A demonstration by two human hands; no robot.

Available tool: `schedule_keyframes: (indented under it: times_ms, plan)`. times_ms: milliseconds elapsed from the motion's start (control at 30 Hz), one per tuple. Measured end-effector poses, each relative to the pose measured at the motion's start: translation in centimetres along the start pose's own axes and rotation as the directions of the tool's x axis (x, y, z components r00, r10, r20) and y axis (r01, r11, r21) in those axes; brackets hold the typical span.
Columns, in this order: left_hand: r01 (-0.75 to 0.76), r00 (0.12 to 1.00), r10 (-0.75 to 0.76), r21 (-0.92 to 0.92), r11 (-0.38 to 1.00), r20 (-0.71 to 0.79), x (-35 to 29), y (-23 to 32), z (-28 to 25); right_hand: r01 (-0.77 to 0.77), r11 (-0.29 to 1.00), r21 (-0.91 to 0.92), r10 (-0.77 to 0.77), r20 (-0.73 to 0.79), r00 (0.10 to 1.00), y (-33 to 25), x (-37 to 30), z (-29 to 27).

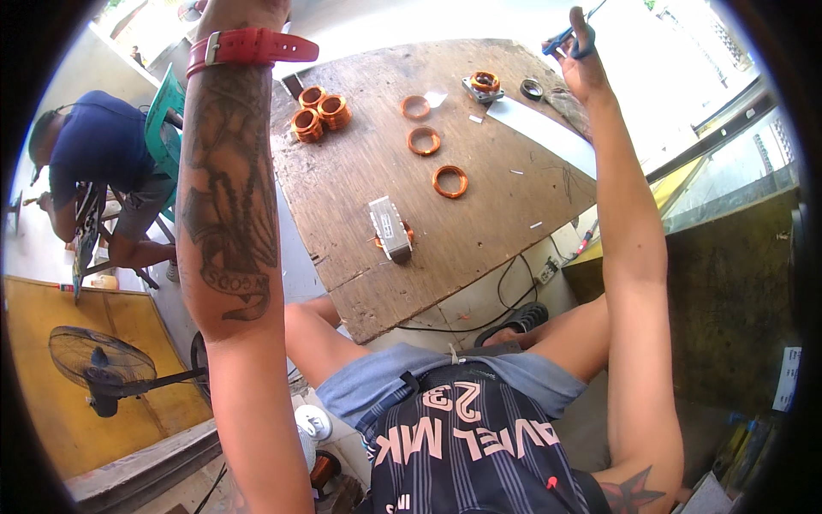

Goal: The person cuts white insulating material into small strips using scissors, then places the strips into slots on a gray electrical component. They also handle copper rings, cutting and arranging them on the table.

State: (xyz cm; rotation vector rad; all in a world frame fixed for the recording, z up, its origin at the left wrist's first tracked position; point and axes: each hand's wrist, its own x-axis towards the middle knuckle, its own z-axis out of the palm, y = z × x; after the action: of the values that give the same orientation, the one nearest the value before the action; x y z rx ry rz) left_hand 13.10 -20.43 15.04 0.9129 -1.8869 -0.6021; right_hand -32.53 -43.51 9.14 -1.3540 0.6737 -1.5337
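Both my arms reach up past the wooden table [360, 197]. My right hand [586, 73], at the upper right, has its fingers in the blue handles of a pair of scissors [560, 41]; the blades run toward the top edge. My left hand [244, 10] is mostly cut off by the top edge, so its fingers do not show; a red strap circles that wrist. On the table, three copper coils [450, 182] lie in a row, and thicker copper coils [334, 111] cluster at left. A laminated transformer core [390, 230] with copper winding stands near the front.
At the table's far right are a metal core with a copper coil [485, 82], a black tape roll [532, 89] and a white strip [548, 133]. A person in dark blue [107, 137] sits at left, above a fan [103, 364]. A cable and socket [548, 271] lie below the table.
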Motion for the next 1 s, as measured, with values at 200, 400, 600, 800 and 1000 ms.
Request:
schedule_keyframes:
  times_ms: [200, 400, 600, 800, 1000]
  plan:
    - [-0.223, 0.975, 0.218, -0.210, 0.952, -0.046, 13.0, -0.9, -4.5, 0.059, 0.995, 0.080, -0.060, 0.010, 0.998, -2.2, -1.9, 0.8]
    - [0.335, 0.889, -0.458, -0.662, 0.670, -0.015, 8.6, -4.5, -2.7, -0.226, 0.973, -0.044, 0.197, -0.355, 0.914, -0.5, 0.0, 1.7]
    - [0.540, 0.809, -0.586, -0.455, 0.708, 0.048, 0.6, -3.5, 1.5, -0.471, 0.837, -0.280, 0.395, -0.288, 0.872, 0.8, 0.2, 3.0]
    - [0.579, 0.769, -0.631, -0.530, 0.619, 0.103, -3.7, 0.0, 2.6, -0.468, 0.802, -0.371, 0.406, -0.237, 0.883, -0.3, 0.9, 0.7]
    - [0.610, 0.790, -0.594, -0.291, 0.737, 0.152, -7.1, -0.6, 4.6, -0.236, 0.728, -0.644, -0.021, -0.365, 0.931, -4.4, -2.3, -1.3]
